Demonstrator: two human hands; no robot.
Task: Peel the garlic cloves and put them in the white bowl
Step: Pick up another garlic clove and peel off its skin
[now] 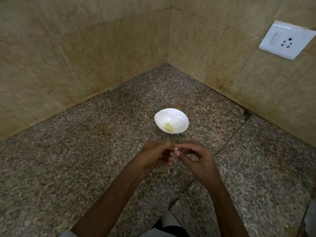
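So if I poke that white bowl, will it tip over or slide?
It would probably slide: the white bowl sits on a smooth-looking granite counter. It might rock too, since its sides curve in towards the bottom. It seems light, holding only a few peeled garlic pieces.

White bowl (179, 117) — speckled brown-grey granite counter (85, 159) — mottled tan wall tiles (59, 57)
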